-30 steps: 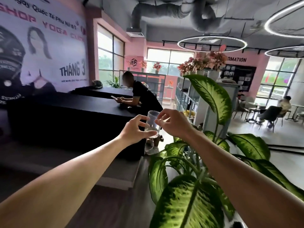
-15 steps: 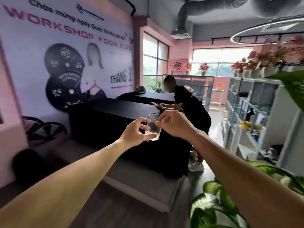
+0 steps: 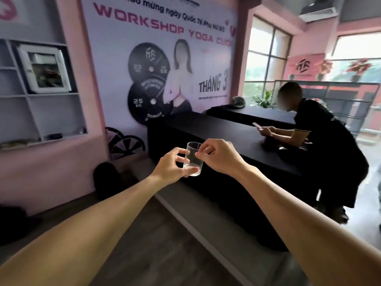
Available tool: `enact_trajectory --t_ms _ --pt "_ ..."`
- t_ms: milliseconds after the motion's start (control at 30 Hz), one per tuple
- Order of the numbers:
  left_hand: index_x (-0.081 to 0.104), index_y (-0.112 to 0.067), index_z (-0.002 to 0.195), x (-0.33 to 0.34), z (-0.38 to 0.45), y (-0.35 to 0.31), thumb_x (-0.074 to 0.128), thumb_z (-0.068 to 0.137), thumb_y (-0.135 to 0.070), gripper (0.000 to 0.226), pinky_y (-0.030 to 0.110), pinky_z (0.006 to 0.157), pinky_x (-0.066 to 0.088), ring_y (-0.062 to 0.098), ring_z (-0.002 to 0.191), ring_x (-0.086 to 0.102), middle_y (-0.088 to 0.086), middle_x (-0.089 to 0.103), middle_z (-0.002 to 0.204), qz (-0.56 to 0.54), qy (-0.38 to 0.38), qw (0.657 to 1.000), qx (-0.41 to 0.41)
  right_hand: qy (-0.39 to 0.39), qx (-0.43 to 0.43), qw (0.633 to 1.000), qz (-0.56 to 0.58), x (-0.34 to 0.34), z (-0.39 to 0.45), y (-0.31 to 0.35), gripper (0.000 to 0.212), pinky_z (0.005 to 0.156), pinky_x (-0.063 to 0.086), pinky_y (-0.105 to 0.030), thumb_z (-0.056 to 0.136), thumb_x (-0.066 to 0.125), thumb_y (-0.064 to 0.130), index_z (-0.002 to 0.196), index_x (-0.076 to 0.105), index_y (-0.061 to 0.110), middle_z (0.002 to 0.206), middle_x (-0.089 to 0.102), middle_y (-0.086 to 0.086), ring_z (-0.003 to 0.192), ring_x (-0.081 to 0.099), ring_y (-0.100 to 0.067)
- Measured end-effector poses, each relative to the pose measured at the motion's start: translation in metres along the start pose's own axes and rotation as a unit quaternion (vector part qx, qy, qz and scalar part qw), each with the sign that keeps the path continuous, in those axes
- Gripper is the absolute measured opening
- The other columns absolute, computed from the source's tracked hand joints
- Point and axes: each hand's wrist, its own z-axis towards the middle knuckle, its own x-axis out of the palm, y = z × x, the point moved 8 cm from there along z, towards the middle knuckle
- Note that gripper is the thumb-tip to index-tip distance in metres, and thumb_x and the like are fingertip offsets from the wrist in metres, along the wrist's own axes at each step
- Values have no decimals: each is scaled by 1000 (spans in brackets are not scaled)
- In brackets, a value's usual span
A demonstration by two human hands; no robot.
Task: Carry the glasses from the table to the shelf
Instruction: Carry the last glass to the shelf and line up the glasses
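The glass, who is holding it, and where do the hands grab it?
Both hands hold the clear glass. The left hand grips its lower side and base with fingers and thumb. The right hand pinches it near the rim.

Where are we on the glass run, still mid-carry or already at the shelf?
Mid-carry. Done: one clear glass is off the table and in the air. In hand: the left hand grips its lower side and base, the right hand pinches the rim. Left: it is not yet on the white wall shelf at far left. No other glasses show, so the remaining count is unknown.
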Motion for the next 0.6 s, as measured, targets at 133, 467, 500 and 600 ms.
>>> enact_trajectory --t_ms 133,467,500,600 --pt "54 -38 121 -36 50 48 86 62 -55 70 25 79 49 12 74 76 -8 67 108 8 -21 1000 -15 21 -23 1000 3 50 64 -1 14 66 47 -18 78 70 49 84 70 36 83 68 16 79 62 2" --pt "53 -38 121 -157 184 145 85 64 -55 67 38 94 52 8 72 75 -9 67 110 14 -66 998 -7 38 -57 998 8 157 241 33 12 67 45 -14 79 72 47 82 70 36 83 68 18 81 62 4" --pt "53 -38 121 -169 194 152 85 63 -55 68 39 94 53 9 74 75 -8 67 110 16 -71 997 -8 37 -61 997 13 167 255 36 12 68 47 -15 79 72 46 83 70 35 83 68 17 81 62 3" --pt "53 -40 119 -208 223 184 85 61 -56 68 40 90 58 10 82 74 -8 70 108 30 -88 996 -20 57 -76 995 14 204 301 51 12 74 52 -20 79 72 46 83 70 34 86 68 15 83 63 0"
